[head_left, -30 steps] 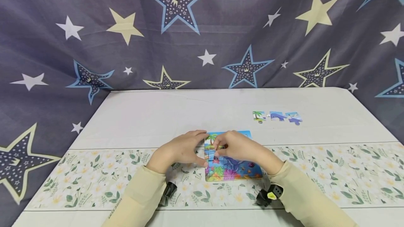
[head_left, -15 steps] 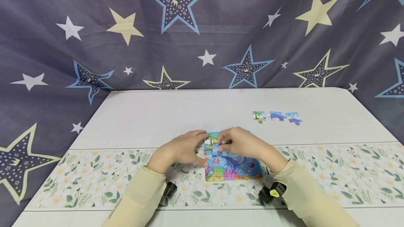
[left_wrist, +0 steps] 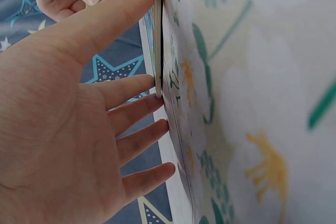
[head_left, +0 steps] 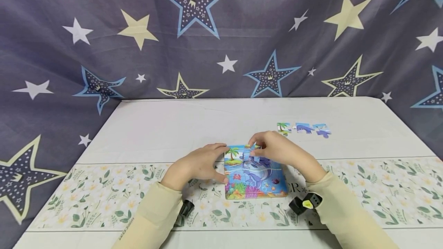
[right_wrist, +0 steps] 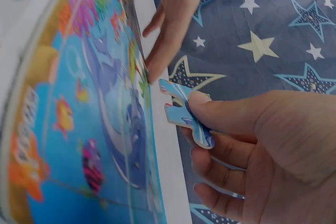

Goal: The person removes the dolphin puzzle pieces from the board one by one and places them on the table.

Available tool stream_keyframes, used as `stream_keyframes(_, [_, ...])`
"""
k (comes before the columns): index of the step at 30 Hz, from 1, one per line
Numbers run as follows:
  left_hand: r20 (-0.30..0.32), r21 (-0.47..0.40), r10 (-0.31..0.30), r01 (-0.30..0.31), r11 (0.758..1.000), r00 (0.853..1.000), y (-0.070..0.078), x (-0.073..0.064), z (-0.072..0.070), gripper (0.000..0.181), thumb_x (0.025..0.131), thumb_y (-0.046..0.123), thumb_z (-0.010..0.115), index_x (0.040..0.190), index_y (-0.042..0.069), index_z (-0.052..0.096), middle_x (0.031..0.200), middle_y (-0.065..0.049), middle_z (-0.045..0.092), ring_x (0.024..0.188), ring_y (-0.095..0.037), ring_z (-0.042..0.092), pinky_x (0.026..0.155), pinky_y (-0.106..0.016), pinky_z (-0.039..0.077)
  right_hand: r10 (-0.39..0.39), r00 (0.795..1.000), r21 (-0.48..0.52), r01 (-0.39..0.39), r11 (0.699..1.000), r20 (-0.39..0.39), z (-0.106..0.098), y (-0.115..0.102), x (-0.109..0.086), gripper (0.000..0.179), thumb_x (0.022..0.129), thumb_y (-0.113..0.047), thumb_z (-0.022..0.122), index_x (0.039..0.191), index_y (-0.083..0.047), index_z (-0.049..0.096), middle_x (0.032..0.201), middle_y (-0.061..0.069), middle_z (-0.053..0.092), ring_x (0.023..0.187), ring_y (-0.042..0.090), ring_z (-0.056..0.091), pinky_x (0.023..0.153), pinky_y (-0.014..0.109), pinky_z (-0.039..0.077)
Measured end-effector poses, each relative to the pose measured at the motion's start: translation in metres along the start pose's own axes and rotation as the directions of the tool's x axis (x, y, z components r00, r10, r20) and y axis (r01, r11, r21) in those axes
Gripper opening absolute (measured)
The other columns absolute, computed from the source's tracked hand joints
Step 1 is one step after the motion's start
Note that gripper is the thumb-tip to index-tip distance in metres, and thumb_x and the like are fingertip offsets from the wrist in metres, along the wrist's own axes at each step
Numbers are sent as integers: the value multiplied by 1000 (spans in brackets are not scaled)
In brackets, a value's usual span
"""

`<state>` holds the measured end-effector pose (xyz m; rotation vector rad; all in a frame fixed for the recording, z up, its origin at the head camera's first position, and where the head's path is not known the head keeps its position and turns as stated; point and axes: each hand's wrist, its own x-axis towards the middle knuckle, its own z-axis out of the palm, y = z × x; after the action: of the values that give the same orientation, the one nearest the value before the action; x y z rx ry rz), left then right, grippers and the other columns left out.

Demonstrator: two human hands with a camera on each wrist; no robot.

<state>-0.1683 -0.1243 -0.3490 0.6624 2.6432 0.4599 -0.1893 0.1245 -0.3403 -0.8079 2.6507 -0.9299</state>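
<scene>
- In the right wrist view: pinches a blue piece (right_wrist: 182, 115) between thumb and finger of the right hand (right_wrist: 262, 150), just beside the puzzle (right_wrist: 89, 108).
- In the head view: holds that grip over the puzzle's far part, near three loose pieces (head_left: 303, 128) beyond it on the table (head_left: 173, 126), with a starry curtain (head_left: 242, 14) farther behind.
- In the left wrist view: touches the puzzle's edge with the left hand (left_wrist: 68, 114), thumb apart from spread fingers, beside flowered cloth (left_wrist: 236, 98).

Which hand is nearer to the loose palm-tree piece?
Right. The right hand is just in front of that piece; the left hand is farther left, touching the puzzle.
</scene>
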Motion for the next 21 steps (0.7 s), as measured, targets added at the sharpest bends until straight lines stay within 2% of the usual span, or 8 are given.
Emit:
stream_keyframes(8, [5, -9, 7, -7, 1000, 1000, 0, -2, 0, 95, 80, 44, 82, 156, 14, 33, 161, -4, 27, 148, -28, 23, 117, -51, 25, 44, 999, 21, -43, 999, -25, -12, 11, -2, 17, 91, -12, 73, 106, -5, 69, 81, 0, 65, 67, 14, 56, 62, 32, 47])
stream_keyframes(14, [8, -11, 11, -11, 1000, 1000, 0, -2, 0, 94, 81, 43, 81, 156, 15, 33, 162, -4, 26, 148, -29, 23, 117, -51, 24, 62, 997, 12, -62, 998, -51, -19, 21, -2, 18, 90, -11, 73, 106, -3, 69, 80, 0, 65, 68, 14, 57, 65, 33, 49])
stream_keyframes(21, [9, -6, 6, -6, 1000, 1000, 0, -2, 0, 94, 81, 44, 82, 156, 15, 33, 162, -4, 26, 148, -28, 23, 117, -51, 25, 90, 993, 31, -88, 996, -70, -26, 32, -4, 16, 91, -9, 72, 105, -1, 68, 78, 2, 66, 66, 16, 57, 62, 32, 48])
